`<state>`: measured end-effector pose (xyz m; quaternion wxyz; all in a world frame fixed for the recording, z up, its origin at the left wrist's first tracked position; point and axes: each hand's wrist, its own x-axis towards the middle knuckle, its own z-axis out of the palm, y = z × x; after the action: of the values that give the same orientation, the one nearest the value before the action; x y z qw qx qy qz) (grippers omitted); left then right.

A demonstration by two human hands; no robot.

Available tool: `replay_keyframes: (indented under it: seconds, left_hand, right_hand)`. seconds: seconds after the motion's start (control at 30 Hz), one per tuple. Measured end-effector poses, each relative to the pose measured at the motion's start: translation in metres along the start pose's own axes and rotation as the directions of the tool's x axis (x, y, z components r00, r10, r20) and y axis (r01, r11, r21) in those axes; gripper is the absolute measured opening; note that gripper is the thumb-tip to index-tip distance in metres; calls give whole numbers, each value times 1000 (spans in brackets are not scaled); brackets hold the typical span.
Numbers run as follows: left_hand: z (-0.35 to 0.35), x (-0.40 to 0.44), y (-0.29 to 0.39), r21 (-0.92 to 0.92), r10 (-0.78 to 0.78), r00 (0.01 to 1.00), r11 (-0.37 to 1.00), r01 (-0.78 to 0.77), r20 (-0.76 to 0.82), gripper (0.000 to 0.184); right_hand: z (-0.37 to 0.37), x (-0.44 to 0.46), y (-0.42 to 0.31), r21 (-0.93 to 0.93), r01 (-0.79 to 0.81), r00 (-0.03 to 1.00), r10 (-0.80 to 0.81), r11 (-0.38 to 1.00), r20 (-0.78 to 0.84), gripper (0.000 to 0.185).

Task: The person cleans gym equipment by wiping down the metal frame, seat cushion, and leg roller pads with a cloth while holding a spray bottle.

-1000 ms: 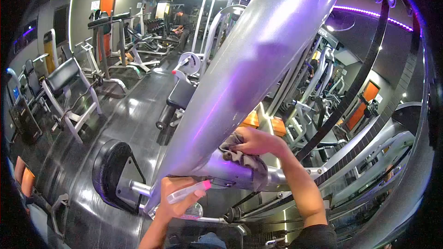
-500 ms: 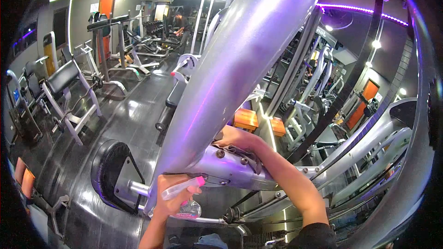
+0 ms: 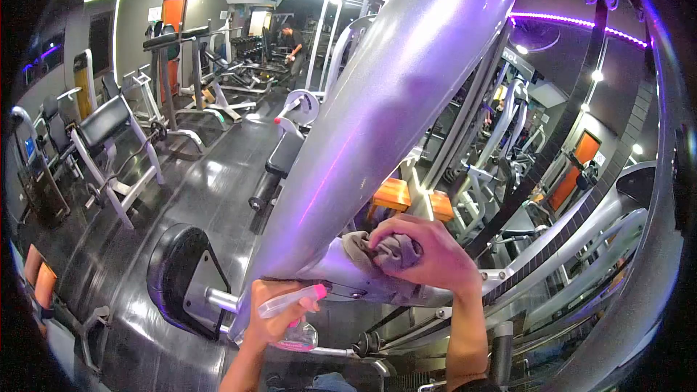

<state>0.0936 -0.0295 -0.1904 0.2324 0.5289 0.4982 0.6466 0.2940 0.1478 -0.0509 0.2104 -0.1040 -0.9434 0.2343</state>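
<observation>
My left hand (image 3: pixel 272 313) is wrapped round a clear spray bottle (image 3: pixel 296 337) with a pink nozzle, close beside the lower end of a thick silver machine tube (image 3: pixel 363 145). A crumpled grey cloth (image 3: pixel 396 252) is bunched in my right hand (image 3: pixel 435 254), whose fingers curl over it. Part of the cloth lies against the horizontal silver beam (image 3: pixel 341 265) that joins the tube. My right palm is mostly hidden from view.
A black padded cushion (image 3: pixel 178 268) on a metal arm stands left of the tube. Wooden boxes (image 3: pixel 392 194) sit behind the beam. Further back are a preacher bench (image 3: pixel 102 127), weight machines and a person (image 3: pixel 292 47). Black belts (image 3: pixel 537 145) run diagonally at right.
My right hand has drawn back along the beam to the right, gathering the cloth into a bunch. My left hand stays by the tube with the spray bottle. The view has shifted slightly.
</observation>
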Motion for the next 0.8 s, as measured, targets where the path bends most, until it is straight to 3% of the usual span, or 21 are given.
replay_keyframes:
  seconds: [0.23,0.37,0.43,0.57,0.63,0.7,0.8]
  left_hand:
    - [2,-1,2,-28,-1,1000,1000,0,-23,37]
    - [0,-1,1,16,8,1000,1000,-8,-9,35]
    - [1,1,3,31,4,1000,999,-4,1,35]
    - [2,1,-2,68,77,997,995,-76,-20,31]
    - [3,-2,-4,54,91,996,994,-90,-23,30]
    - [3,-2,-5,97,89,995,992,-84,-42,30]
    - [3,0,-5,118,99,994,989,-92,-50,32]
  right_hand:
    - [0,-25,14,91,84,991,-73,992,-114,35]
    - [-17,-53,16,37,-10,1000,10,999,10,35]
    - [-23,-64,17,-111,-182,977,193,977,90,44]
    - [-29,-78,13,-245,-329,940,342,912,12,41]
    - [-22,-77,8,-274,-349,935,353,896,-36,41]
    - [-15,-73,2,-377,-275,961,249,884,-117,38]
    - [5,-68,4,-330,-214,969,159,919,-187,40]
